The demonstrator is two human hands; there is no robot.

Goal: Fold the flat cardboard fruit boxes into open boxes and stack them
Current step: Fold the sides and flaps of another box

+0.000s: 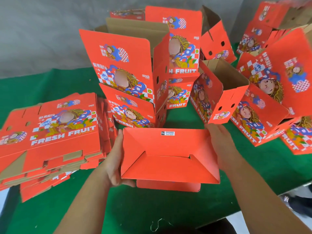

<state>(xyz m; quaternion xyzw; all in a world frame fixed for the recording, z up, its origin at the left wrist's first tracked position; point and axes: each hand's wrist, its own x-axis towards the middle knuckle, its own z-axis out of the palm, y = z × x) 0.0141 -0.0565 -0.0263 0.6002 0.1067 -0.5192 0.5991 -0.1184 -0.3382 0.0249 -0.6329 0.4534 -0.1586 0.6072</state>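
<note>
A red fruit box (pixel 168 149) stands in front of me with its folded bottom flaps facing up at me. A small barcode label sits near its far edge. My left hand (pixel 116 162) grips its left side, thumb curled under the near corner. On the right side, my right hand (pixel 219 146) lies flat against the wall with straight fingers. A pile of flat red boxes (pixel 55 132) printed "FRESH FRUIT" lies at the left on the green table (pixel 152 208). Folded boxes (pixel 131 78) are stacked behind the one I hold.
More folded open boxes lean at the right (pixel 273 92) and back right (pixel 217 43), one open box (pixel 219 95) just beyond my right hand. A grey wall stands behind. The table's near right edge (pixel 253 210) drops to the floor.
</note>
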